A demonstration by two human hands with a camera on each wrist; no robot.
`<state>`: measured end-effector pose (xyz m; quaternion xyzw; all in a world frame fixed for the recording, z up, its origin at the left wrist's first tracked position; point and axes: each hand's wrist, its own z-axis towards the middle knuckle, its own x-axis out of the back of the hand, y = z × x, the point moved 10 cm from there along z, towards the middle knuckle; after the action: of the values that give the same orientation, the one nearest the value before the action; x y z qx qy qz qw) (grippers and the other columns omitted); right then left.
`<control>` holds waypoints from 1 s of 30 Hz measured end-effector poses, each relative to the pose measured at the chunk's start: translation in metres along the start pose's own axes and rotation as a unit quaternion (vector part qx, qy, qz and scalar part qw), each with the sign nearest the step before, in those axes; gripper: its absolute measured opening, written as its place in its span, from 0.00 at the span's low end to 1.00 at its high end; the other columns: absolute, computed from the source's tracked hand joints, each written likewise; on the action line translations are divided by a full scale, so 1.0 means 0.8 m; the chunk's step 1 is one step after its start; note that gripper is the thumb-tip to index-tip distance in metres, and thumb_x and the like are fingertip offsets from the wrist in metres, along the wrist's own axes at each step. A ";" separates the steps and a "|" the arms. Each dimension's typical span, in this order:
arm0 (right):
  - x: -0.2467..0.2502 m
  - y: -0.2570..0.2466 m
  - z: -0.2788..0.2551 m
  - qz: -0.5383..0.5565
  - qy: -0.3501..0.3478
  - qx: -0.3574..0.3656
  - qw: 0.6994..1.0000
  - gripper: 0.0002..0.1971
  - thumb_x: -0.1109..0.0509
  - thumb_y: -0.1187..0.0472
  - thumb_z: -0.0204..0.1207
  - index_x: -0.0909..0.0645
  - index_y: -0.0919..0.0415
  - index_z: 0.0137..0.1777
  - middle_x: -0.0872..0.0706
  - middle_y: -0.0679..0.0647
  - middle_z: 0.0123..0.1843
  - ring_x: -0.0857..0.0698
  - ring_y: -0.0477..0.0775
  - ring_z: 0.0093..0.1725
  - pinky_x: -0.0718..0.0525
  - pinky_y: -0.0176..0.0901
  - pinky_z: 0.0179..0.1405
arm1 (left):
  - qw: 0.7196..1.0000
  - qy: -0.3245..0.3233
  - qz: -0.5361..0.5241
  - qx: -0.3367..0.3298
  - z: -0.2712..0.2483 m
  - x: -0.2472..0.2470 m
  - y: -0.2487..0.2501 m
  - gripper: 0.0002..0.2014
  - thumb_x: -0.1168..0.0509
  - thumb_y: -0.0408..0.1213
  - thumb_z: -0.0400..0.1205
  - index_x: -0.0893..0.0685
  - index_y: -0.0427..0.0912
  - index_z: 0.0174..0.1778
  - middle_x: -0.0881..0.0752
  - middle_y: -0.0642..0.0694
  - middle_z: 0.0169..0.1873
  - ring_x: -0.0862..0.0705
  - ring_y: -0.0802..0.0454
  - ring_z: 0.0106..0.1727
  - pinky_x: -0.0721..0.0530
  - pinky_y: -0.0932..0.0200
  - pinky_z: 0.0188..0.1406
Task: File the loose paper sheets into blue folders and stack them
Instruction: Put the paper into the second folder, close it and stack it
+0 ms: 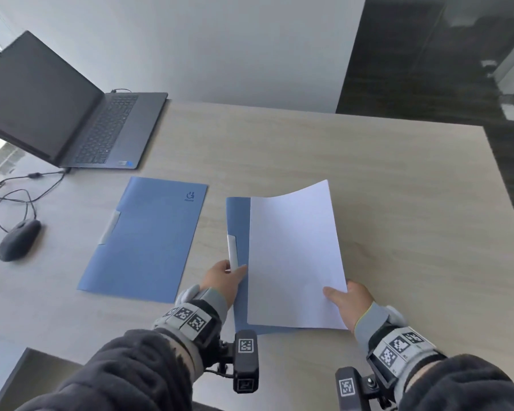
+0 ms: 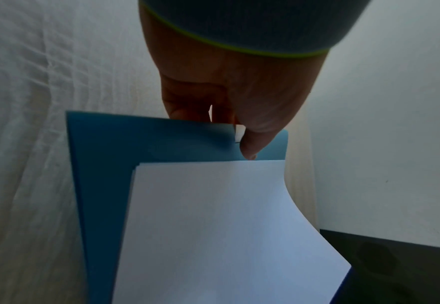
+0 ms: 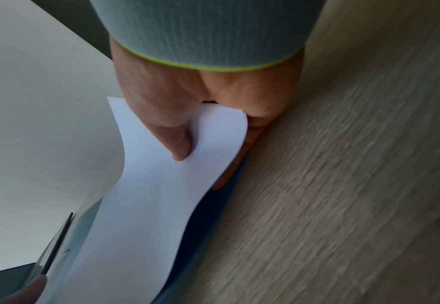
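A blue folder [image 1: 238,221] lies on the wooden desk in front of me, mostly covered by white paper sheets [image 1: 294,256]. My left hand [image 1: 224,277] pinches the folder's left edge just below its white clip [image 1: 232,252]; in the left wrist view the thumb [image 2: 249,146] lies on the blue folder [image 2: 104,164] beside the paper [image 2: 226,226]. My right hand [image 1: 346,301] pinches the sheets' near right corner, thumb [image 3: 177,142] on top of the paper [image 3: 148,205] and fingers beneath. The far end of the sheets curls upward. A second blue folder [image 1: 149,235] lies closed to the left.
An open laptop [image 1: 72,114] sits at the back left, with a black mouse [image 1: 18,240] and cables [image 1: 18,188] near the left edge. The desk [image 1: 398,203] ends at the right against a dark floor. A wall stands behind the desk.
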<state>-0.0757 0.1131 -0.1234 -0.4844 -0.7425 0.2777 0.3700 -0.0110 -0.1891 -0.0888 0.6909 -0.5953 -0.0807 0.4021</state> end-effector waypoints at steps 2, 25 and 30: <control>0.001 0.005 0.001 0.002 0.005 -0.007 1.000 0.04 0.28 0.62 0.75 0.15 0.53 0.47 0.10 0.55 0.47 0.12 0.62 0.49 0.16 0.55 0.59 | 1.000 0.001 -0.002 -0.007 0.004 -0.001 0.002 0.10 0.29 0.43 0.78 0.14 0.48 0.54 0.07 0.46 0.44 0.08 0.42 0.45 0.08 0.38 0.51; 0.005 0.012 0.006 0.022 0.017 -0.038 0.999 0.05 0.27 0.62 0.74 0.15 0.49 0.43 0.10 0.51 0.44 0.12 0.60 0.47 0.16 0.51 0.53 | 0.979 0.076 -0.188 0.034 0.069 0.128 0.005 0.15 0.38 0.31 0.86 0.20 0.41 0.68 0.15 0.45 0.40 0.14 0.51 0.40 0.17 0.53 0.39; 0.005 0.014 0.005 0.027 0.020 -0.046 0.998 0.05 0.26 0.61 0.74 0.15 0.48 0.41 0.09 0.51 0.44 0.11 0.61 0.47 0.15 0.55 0.56 | 0.995 0.086 0.008 -0.050 0.058 0.119 0.032 0.32 0.30 0.36 0.81 0.32 0.51 0.81 0.19 0.47 0.62 0.15 0.44 0.59 0.12 0.44 0.54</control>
<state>-0.0741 0.1207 -0.1330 -0.5258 -0.7338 0.2437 0.3545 -0.0309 -0.2936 -0.0681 0.6694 -0.5592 -0.0471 0.4868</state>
